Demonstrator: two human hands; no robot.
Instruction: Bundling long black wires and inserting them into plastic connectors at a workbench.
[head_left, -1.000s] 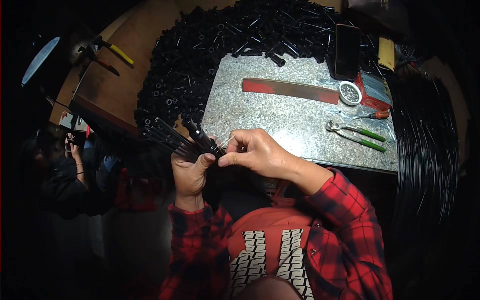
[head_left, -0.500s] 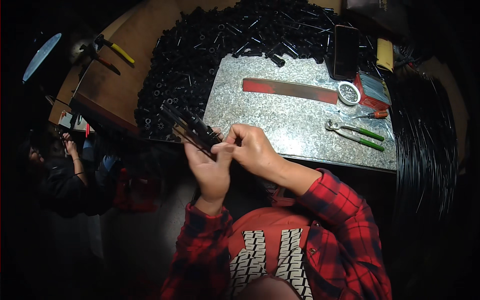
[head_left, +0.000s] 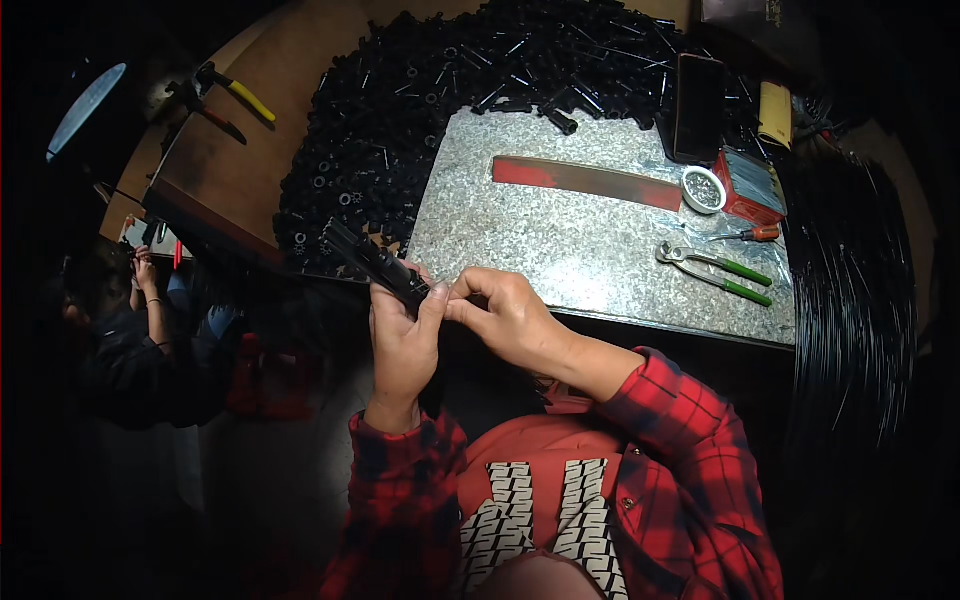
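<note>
Off centre toward eight o'clock in the head view, the left hand (head_left: 402,348) is wrapped around slim black parts (head_left: 376,263) that jut from its grip toward half past ten; at its two o'clock, the right hand (head_left: 510,316) has thumb and forefinger narrowed by their lower end; whether these hold anything, I cannot tell.

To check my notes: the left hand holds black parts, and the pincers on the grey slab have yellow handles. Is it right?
Not quite: in the head view, the pincers on the grey slab have green handles, not yellow. The left hand holds black parts.
</note>
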